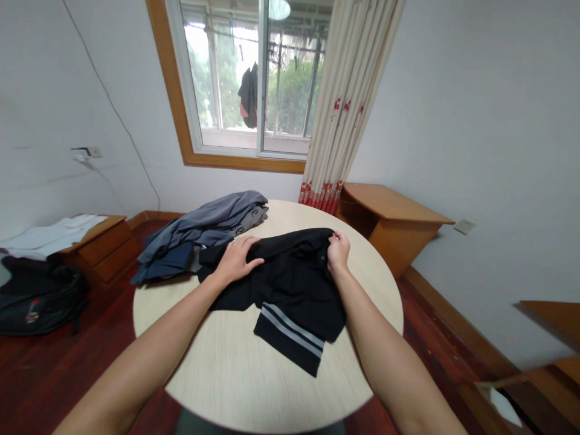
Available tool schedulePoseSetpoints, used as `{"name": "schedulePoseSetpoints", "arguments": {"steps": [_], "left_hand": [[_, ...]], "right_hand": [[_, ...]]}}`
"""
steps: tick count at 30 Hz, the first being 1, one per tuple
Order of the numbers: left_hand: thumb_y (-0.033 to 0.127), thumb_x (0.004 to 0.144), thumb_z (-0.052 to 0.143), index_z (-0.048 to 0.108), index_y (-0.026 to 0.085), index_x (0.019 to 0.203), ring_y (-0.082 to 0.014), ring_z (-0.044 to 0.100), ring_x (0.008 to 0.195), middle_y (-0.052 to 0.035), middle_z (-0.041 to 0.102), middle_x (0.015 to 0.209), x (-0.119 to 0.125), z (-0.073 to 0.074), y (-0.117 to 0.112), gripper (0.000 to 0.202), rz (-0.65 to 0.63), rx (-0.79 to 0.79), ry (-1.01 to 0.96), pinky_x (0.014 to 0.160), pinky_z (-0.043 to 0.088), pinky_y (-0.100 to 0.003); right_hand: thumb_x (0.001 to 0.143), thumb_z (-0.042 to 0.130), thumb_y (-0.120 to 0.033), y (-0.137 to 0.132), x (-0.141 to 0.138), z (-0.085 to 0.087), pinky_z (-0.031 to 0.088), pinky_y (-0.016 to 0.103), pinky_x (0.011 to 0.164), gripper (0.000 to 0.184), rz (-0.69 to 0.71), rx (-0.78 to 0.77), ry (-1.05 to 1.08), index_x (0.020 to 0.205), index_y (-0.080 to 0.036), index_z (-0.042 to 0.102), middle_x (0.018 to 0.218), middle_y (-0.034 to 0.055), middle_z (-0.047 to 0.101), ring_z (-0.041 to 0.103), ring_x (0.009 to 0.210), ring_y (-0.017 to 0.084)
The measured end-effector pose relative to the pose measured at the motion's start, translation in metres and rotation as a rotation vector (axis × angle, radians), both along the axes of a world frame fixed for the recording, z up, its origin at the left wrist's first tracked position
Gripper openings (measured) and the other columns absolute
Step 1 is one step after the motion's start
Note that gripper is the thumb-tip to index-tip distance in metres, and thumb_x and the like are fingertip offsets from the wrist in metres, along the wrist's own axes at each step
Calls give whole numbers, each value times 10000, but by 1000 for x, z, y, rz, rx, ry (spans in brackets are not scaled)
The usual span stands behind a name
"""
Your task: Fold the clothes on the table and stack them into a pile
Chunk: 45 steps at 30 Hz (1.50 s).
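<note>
A black garment [294, 272] lies partly bunched on the round table, and I cannot tell whether it is a shirt or something else. Two grey stripes cross its loose end [290, 339], which points toward me. My right hand [338, 250] pinches the garment's far right corner, close to a small button. My left hand [238, 258] rests on its left part, fingers stretched and thumb apart. Just left of that hand is a heap of grey and blue clothes [212, 223], partly touching the black cloth.
The round pale table [217, 374] has its near edge toward me. A wooden desk [399, 211] stands behind it at right, beside a curtain [348, 90] and window. On the left are a low drawer cabinet [109, 248] with white cloth and a black bag [40, 296] on the floor.
</note>
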<state>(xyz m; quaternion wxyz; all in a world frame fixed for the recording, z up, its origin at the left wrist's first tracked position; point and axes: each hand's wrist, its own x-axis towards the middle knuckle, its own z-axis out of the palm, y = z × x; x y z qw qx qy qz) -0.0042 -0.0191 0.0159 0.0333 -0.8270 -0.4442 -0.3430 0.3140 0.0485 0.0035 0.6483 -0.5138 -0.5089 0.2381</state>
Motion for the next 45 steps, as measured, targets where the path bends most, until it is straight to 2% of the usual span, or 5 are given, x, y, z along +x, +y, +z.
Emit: {"name": "schedulePoseSetpoints", "arguments": {"steps": [7,17,29,37,45], "left_hand": [[570,813,676,530,232,1350,-329,443,1354,-146,499,1462,-3,-11,5,650,81,-128,148,1151,268,-548],[704,703,682,388,245,1503,-423,312,1438,-199,366,1562,-8,-22,9,968,125,-460,313,1122,198,-680],[528,734,741,629,229,1273,-341,634,1127,-138,685,1222,0,-19,11,627,117,-328,262,953,485,-426],[369,792,654,736,291,1045,-271,696,994,-42,754,1083,4,-14,3,277,12,-316,220,881,523,-357],[256,836,537,715,246,1025,-248,673,981,-40,738,1061,12,0,-8,260,-8,-210,18,865,520,-358]], "right_hand": [[839,486,-356,4,36,-11,459,398,997,432,-309,-145,-168,1223,-163,523,1177,140,612,593,1108,242],[758,731,-575,-21,8,-6,355,496,1113,687,348,-277,-937,1292,-160,609,1364,180,561,479,1312,328],[363,958,-513,-27,5,-1,355,556,1095,1211,461,-460,-1129,1445,-235,491,1487,202,406,378,1369,435],[444,945,-387,-26,2,-1,524,373,785,851,504,-399,-1096,1224,-240,638,1048,95,681,668,894,269],[532,797,-184,-40,-14,19,326,244,492,258,730,-353,-1007,706,-215,610,573,-65,517,451,515,111]]}}
